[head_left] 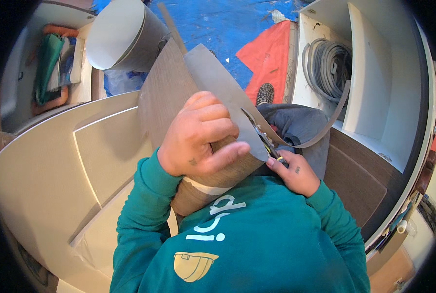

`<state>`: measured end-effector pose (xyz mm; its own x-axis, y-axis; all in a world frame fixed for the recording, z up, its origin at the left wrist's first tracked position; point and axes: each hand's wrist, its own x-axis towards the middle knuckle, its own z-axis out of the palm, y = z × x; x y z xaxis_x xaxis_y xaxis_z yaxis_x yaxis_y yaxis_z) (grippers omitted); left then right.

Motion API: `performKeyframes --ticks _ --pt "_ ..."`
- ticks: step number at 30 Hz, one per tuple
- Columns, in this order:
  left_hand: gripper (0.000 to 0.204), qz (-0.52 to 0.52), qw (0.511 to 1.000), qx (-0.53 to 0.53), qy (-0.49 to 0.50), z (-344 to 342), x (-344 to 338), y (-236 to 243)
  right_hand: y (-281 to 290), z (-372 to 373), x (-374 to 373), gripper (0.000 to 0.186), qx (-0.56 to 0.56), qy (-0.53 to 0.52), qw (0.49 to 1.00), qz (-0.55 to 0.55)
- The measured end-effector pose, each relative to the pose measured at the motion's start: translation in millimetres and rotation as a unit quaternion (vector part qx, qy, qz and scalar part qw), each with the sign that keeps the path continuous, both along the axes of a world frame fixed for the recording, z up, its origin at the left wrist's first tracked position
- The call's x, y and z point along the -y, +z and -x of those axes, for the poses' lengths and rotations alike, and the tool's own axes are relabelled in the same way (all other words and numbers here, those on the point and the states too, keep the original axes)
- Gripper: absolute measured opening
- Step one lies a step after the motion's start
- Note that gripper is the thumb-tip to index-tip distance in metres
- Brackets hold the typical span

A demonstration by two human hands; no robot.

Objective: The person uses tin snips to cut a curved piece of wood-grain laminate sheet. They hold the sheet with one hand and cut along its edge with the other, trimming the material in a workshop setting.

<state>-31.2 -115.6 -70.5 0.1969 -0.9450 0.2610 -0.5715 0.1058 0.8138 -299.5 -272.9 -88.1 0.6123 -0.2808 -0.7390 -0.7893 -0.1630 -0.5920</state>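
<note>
My left hand (203,134) grips a wood-grain laminate sheet (155,88), partly rolled at its lower end, with its grey back (215,73) showing along the right side. My right hand (294,173), low on the sheet's right, holds dark shears (263,137) with some yellow on the handles. Their blades lie at the sheet's edge, where a long narrow strip (337,107) curls away to the right, over my leg.
A pale roll (118,39) stands behind the sheet. Cream panels (47,171) lie at left, near a box of tools (52,63). Coiled cable (325,68) sits in a white cabinet (379,97). Blue tarp (218,24) and red sheet (262,58) cover the floor around my shoe (265,92).
</note>
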Motion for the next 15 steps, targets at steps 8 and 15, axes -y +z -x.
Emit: performKeyframes --ticks 8,15 --pt "0.022 -0.057 0.996 -0.011 0.068 -15.0 -1.1 -17.0 1.5 -3.1 -2.3 0.050 -0.001 -0.012 1.000 0.001" --pt "0.029 -0.067 0.984 -0.077 0.142 -30.3 -3.3 -11.4 -0.9 -1.4 -0.7 0.052 -0.021 0.008 1.000 0.008"
